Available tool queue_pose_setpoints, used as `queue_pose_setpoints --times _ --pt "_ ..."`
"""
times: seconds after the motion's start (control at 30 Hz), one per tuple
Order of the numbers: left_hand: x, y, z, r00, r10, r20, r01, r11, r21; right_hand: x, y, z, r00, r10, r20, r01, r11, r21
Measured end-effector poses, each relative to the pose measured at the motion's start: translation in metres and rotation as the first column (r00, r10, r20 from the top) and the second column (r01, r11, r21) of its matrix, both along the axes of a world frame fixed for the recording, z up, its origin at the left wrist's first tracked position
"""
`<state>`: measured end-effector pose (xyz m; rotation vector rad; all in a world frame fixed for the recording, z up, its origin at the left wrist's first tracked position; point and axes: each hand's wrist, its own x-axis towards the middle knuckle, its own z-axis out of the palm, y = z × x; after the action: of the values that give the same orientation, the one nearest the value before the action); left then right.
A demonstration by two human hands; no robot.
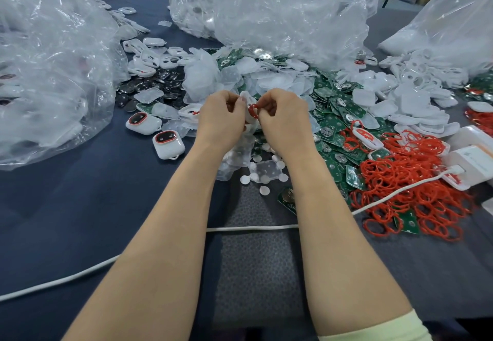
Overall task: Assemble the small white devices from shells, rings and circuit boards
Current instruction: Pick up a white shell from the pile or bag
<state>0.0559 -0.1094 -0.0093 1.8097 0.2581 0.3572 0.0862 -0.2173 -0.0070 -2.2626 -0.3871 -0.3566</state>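
My left hand (221, 119) and my right hand (285, 119) meet over the middle of the table. Between them I hold a small white shell (246, 100) and a red ring (253, 110); my left fingers grip the shell, my right fingers pinch the ring against it. Two finished white devices (168, 143) with red-rimmed dark windows lie to the left. Green circuit boards (333, 124) are heaped to the right, with a pile of red rings (416, 180) beyond them. Loose white shells (405, 92) lie at the back right.
Large clear plastic bags (53, 73) of parts stand at the left, the back middle and the far right. A white cable (253, 228) crosses the dark table under my forearms. White boxes (472, 153) sit at the right edge. Small white discs (262, 177) and dark round pieces (149, 84) lie scattered.
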Motion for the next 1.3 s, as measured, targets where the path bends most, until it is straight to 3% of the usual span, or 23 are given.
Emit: queue_pose_setpoints --times 1.0,1.17,1.3 --pt "-0.0012 -0.0033 0.0001 0.999 -0.029 -0.026 0.032 0.994 0.105 0.0010 0.0016 -0.0015 0.996 -0.060 -0.059 0.059 0.998 -0.022" --pt "0.0030 0.0010 -0.0050 1.000 -0.020 -0.022 0.020 1.000 0.009 -0.0013 0.0052 -0.0022 0.998 -0.052 -0.028 0.052 0.999 -0.002" --pt "0.0031 0.0052 -0.0063 0.998 -0.033 0.047 0.042 0.980 -0.194 -0.0006 0.0002 0.0020 0.996 0.027 -0.087 -0.008 0.978 0.209"
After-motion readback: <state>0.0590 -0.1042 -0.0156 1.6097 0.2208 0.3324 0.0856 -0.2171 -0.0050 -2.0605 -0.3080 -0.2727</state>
